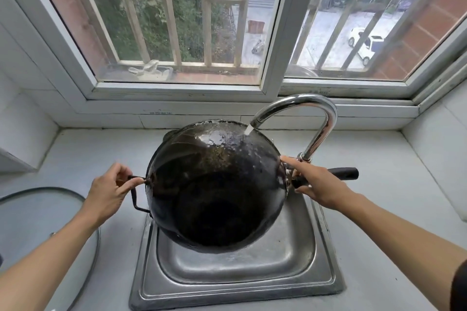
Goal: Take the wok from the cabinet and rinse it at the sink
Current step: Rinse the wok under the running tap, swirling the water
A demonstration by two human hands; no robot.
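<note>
Sink (326,260) nearest; wok (214,184) held over it, tilted, bowl facing the person, far rim up under the tap (298,106). Long axis runs left-right: loop handle (135,195) left, stick handle (343,173) right. Left hand (108,192) pinches the loop at the wok's left rim. Right hand (313,182) curls round the stick-handle base, index finger on the rim. Both equally near. Water (249,129) hits the upper inside wall. Rinse under way; next probably rolling it about that axis. Lid (83,212) left of sink.
</note>
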